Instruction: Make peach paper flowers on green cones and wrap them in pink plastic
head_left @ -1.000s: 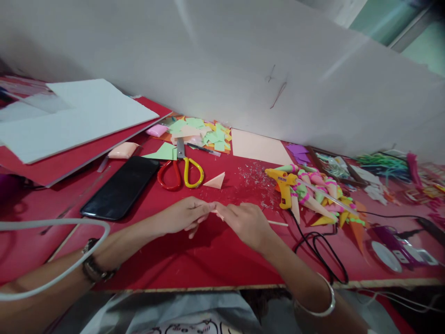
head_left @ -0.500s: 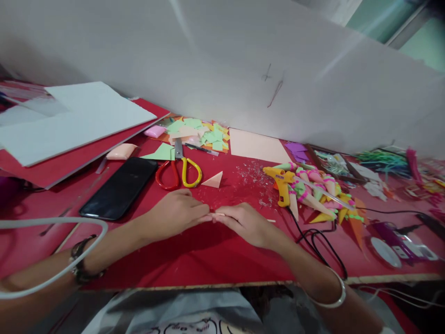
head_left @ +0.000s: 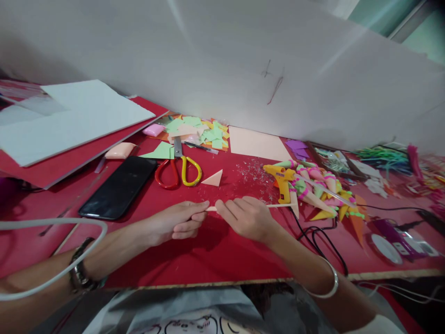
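My left hand point(head_left: 177, 220) and my right hand point(head_left: 245, 215) meet over the red table point(head_left: 208, 250), fingers pinched together. Between them they grip a thin, peach-coloured rolled paper stick point(head_left: 278, 205) that runs under my right hand and pokes out to the right towards the yellow glue gun point(head_left: 282, 181). A short piece of the stick shows between my two hands. A small peach paper triangle point(head_left: 213, 178) lies just beyond my hands, next to red-and-yellow scissors point(head_left: 178, 169).
A black phone point(head_left: 120, 188) lies at the left. A peach sheet point(head_left: 257, 144) and green paper scraps point(head_left: 198, 130) sit by the white wall board. Coloured paper cones point(head_left: 320, 190) pile behind the glue gun, whose black cord point(head_left: 320, 241) loops at the right. White and red boards point(head_left: 69, 123) lie far left.
My hands lifted slightly and turned from lying flat on the table to pinching the stick; its right end now shows clearly past my right hand.
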Tool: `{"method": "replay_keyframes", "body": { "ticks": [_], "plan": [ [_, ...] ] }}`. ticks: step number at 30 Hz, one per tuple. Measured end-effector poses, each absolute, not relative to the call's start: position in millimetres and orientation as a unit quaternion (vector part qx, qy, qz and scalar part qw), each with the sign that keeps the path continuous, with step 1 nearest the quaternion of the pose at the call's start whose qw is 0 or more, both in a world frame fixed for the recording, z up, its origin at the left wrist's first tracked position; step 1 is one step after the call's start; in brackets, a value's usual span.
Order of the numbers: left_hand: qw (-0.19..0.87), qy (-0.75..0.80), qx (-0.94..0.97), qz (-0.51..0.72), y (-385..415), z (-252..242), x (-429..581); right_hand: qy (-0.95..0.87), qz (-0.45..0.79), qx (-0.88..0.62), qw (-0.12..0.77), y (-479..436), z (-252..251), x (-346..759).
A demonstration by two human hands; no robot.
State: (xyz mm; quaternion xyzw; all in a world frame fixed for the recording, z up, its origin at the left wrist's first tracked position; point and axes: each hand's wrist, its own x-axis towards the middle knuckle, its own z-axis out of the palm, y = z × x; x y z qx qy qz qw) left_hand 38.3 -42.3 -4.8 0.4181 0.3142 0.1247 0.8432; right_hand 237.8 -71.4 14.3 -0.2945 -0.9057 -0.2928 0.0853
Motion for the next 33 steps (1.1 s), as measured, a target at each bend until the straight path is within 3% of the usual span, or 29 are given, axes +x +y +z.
{"method": "replay_keyframes", "body": {
  "ticks": [13, 16, 21, 25, 29, 33],
  "plan": [
    [0.826, 0.336, 0.42, 0.171, -40.7, -0.1, 45.0, -0.897, -0.295, -0.309, 0.113, -64.9, 14.0, 238.3],
    [0.78, 0.35, 0.476, 0.208, -33.8, 0.3, 44.6, -0.897, -0.217, -0.361, 0.134, -58.2, 15.9, 241.3],
    [0.793, 0.309, 0.453, 0.266, -19.9, -6.7, 39.5, -0.807, 0.0, -0.517, 0.285, -33.0, 16.4, 251.0],
    [0.806, 0.282, 0.452, 0.258, -14.3, -14.4, 37.9, -0.764, 0.099, -0.569, 0.286, -8.8, 8.8, 256.7],
    [0.803, 0.289, 0.444, 0.273, -11.7, -15.7, 36.0, -0.749, 0.141, -0.595, 0.255, 5.4, -0.9, 257.7],
    [0.798, 0.291, 0.444, 0.286, -10.3, -16.0, 34.2, -0.761, 0.112, -0.57, 0.289, 14.3, 0.0, 255.5]
  ]
}}
